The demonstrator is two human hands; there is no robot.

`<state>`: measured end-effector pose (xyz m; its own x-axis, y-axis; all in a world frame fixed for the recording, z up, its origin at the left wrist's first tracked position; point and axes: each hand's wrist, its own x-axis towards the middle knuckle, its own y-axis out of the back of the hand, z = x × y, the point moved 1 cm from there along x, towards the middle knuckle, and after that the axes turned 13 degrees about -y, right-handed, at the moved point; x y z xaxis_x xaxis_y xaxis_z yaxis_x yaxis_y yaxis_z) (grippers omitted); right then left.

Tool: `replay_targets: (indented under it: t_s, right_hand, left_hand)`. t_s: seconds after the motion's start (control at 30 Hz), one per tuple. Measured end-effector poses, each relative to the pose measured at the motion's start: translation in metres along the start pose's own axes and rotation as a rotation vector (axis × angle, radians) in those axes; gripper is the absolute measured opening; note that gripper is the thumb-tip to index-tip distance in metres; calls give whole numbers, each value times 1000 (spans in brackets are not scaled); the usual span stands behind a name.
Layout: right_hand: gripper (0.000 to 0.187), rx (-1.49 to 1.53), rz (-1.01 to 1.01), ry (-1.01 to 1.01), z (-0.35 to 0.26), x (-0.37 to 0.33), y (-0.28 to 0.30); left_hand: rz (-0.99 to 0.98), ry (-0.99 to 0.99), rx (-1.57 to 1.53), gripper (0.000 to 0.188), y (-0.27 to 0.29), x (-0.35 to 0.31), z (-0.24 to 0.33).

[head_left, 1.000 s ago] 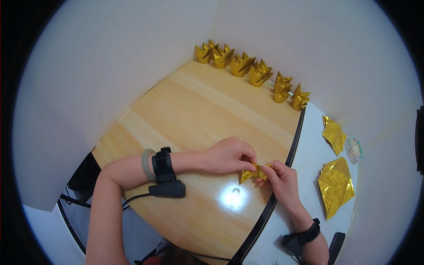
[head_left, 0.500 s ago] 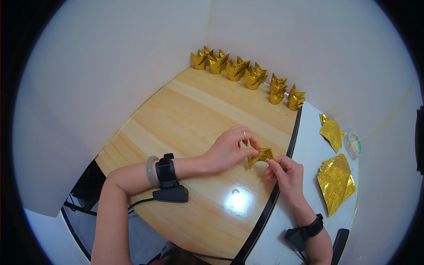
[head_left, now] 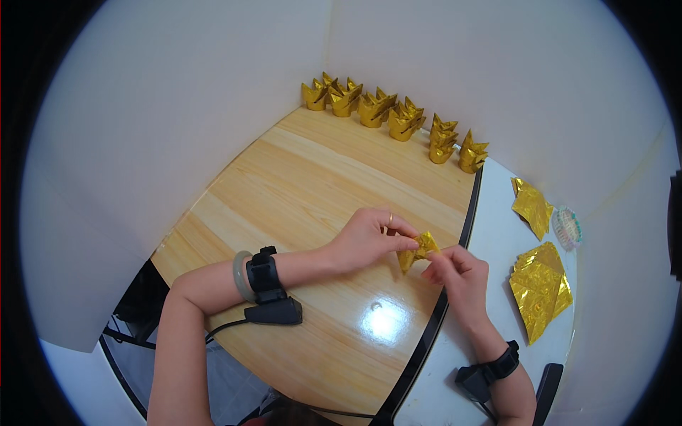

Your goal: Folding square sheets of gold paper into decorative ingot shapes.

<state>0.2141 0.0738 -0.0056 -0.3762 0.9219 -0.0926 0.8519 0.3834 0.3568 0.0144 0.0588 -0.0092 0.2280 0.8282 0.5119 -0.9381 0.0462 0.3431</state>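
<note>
A small piece of folded gold foil paper (head_left: 424,245) is held above the wooden table top, between both hands. My left hand (head_left: 373,240) pinches its left side between thumb and fingertips, a ring on one finger. From the right, my right hand (head_left: 462,278) grips its lower right corner, with thumb and bent index finger together. Creases and a pointed lower tip show on the foil; the fingers cover part of its edges. Several finished gold foil ingot shapes (head_left: 373,108), with pointed tips, stand in stacks along the far edge of the table.
On the white surface at the right lie a fanned stack of gold foil sheets (head_left: 541,291) and a smaller gold foil piece (head_left: 533,206). Beside them is a round clear case (head_left: 567,227) with coloured beads or pins. A black edge strip (head_left: 426,341) separates the wood from the white surface.
The foil piece has been turned between my fingers, so its top corner now points more upward. Both hands keep nearly the same place. The view has shifted slightly.
</note>
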Motion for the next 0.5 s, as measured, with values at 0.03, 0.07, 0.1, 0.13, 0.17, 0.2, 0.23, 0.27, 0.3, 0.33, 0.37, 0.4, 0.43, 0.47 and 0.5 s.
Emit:
replay_targets:
  t_s: [0.03,0.07,0.1,0.13,0.17,0.2,0.23,0.27,0.3,0.33,0.37,0.4,0.43,0.47,0.5]
  right_hand:
    - [18,0,-1,-1,0,2,1]
    - [21,311,-69,-63,-1,6,3]
    - [26,622,-138,-125,0,8,4]
    - [31,676,-268,-132,10,12,3]
    - [31,675,-271,-133,11,11,2]
    - [30,754,-376,-204,11,10,-1]
    - [29,831,-481,-276,10,9,-4]
    - [29,829,-484,-278,6,7,-5]
    - [29,829,-486,-281,4,7,-5]
    - [28,865,-520,-275,4,7,-6]
    - [28,900,-555,-267,3,7,-6]
    - [28,899,-558,-267,1,6,-6]
    - [28,921,-595,-260,-1,5,-7]
    - [27,944,-630,-252,-3,4,-7]
    - [27,944,-629,-252,-1,4,-7]
  left_hand:
    - [28,171,-274,16,0,1,0]
    - [56,339,-548,17,-2,2,-1]
    - [57,338,-549,17,-2,1,-3]
    - [54,372,-677,20,-4,-1,-7]
    - [53,406,-804,24,-4,-3,-9]
    - [56,406,-804,24,-4,-4,-10]
    - [64,427,-817,26,-5,-4,-10]
    - [72,449,-831,28,-6,-4,-10]
    - [75,451,-831,28,-6,-4,-9]
    - [71,460,-869,28,-6,-5,-8]
    - [68,467,-905,28,-6,-4,-7]
    - [71,467,-904,28,-7,-4,-7]
    - [65,473,-973,29,-9,-4,-8]
    - [56,478,-1042,30,-10,-4,-8]
    - [56,479,-1043,30,-11,-4,-7]
